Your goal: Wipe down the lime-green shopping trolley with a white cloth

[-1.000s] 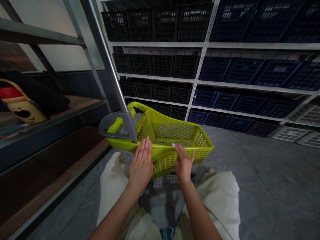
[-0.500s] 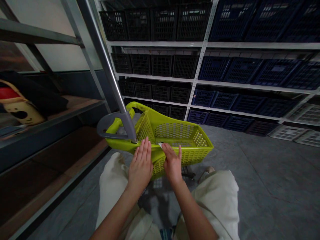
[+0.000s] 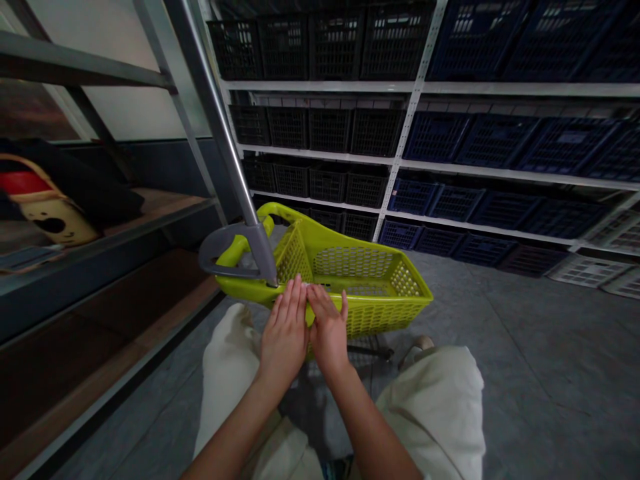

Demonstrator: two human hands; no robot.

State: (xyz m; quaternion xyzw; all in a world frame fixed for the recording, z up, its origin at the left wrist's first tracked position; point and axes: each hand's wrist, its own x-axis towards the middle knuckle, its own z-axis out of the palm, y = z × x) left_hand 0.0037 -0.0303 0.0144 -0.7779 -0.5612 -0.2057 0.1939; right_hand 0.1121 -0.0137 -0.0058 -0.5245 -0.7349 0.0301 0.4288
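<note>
A lime-green plastic basket (image 3: 385, 313) with a perforated wall stands on the floor in front of my knees. My left hand (image 3: 285, 333) lies flat against its near wall, fingers together and stretched up to the rim. Right beside it, my right hand (image 3: 327, 328) also rests on the rim with fingers extended, and the fingertips of the two hands almost touch. A small white scrap (image 3: 307, 287) shows at my right fingertips; I cannot make out what it is. The basket's grey handle (image 3: 220, 245) joins a slanted metal pole (image 3: 223, 133).
Racks of black crates (image 3: 325, 127) and blue crates (image 3: 500, 140) fill the back wall. White crates (image 3: 605, 267) sit low at the right. A dark shelf unit at the left holds a yellow and red bag (image 3: 45, 213). Grey concrete floor (image 3: 540, 373) spreads to the right.
My right hand has slid left along the basket's rim, from well right of my left hand to right beside it, with the white scrap at its fingertips. My left hand stayed put.
</note>
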